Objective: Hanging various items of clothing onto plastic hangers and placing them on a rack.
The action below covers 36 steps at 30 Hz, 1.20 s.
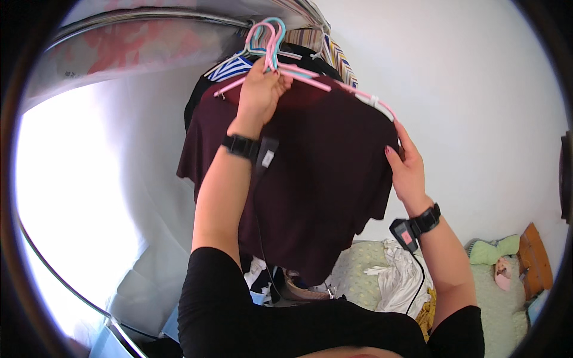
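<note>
My left hand [265, 91] is raised at the top middle, its fingers closed around the neck of a pink clothes hanger [309, 80]. A dark maroon short-sleeved shirt [313, 179] hangs below and behind that wrist. At the shirt's right shoulder, my right hand [408, 168] pinches the fabric, thumb in front and fingers behind. Another pink hanger arm [371, 97] with a white clip runs down to those fingertips. Close to my left hand are the hooks of pink and light-blue hangers [281, 27]. How the shirt sits on the hangers is partly hidden.
A curved metal rail [156, 14] crosses the top left. Behind the shirt hang a blue-and-white striped garment [230, 68] and black clothing [192, 105]. White clothes [398, 277] lie on a patterned bed cover [362, 264]. A green pillow [492, 249] is farther right.
</note>
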Available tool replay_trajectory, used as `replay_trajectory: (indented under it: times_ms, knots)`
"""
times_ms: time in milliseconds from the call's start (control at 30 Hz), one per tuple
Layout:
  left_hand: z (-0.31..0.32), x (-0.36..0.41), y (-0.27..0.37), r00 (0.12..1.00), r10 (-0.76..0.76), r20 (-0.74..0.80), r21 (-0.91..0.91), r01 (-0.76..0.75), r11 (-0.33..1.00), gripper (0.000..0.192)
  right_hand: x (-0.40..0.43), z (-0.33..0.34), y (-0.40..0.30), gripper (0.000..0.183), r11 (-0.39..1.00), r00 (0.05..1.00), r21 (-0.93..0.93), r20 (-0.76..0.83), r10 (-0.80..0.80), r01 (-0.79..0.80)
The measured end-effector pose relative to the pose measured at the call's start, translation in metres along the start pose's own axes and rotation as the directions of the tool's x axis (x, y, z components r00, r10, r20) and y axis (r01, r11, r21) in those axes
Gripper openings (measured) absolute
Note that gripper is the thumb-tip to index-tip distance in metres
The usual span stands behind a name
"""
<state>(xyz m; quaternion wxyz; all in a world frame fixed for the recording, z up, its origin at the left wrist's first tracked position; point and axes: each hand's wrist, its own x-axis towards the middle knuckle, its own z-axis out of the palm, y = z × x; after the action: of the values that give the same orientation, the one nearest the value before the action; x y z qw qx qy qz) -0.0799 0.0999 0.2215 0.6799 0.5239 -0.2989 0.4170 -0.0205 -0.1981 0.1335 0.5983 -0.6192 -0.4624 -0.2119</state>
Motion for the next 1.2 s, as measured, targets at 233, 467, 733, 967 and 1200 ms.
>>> replay_trajectory:
  times_ms: [233, 467, 733, 967, 1200]
  knots:
    - [-0.054, 0.113, 0.009, 0.996, 0.000, -0.085, -0.004, 0.000, 1.000, 0.026, 0.102, 0.051, -0.008, 0.050, 0.960, 0.987, 0.238, 0.030, -0.157, 0.145]
    - [-0.078, 0.130, 0.015, 0.965, -0.119, -0.233, -0.038, 0.113, 0.993, 0.024, 0.139, 0.077, -0.009, 0.049, 0.917, 0.993, 0.392, 0.057, -0.104, 0.074]
    - [-0.053, 0.065, 0.027, 0.923, -0.151, -0.355, 0.593, 0.347, 0.727, 0.060, 0.101, 0.086, 0.033, 0.057, 0.966, 0.963, 0.000, -0.083, -0.258, 0.259]
    - [-0.026, -0.012, -0.029, 0.853, 0.519, -0.056, 0.912, -0.168, 0.373, 0.051, 0.029, 0.080, 0.058, 0.056, 0.987, 0.985, -0.047, -0.073, -0.154, 0.151]
    - [0.070, -0.142, -0.085, 0.865, 0.395, 0.308, 0.865, -0.428, 0.263, 0.038, -0.083, 0.021, 0.102, 0.043, 0.944, 0.949, 0.110, -0.008, 0.315, -0.312]
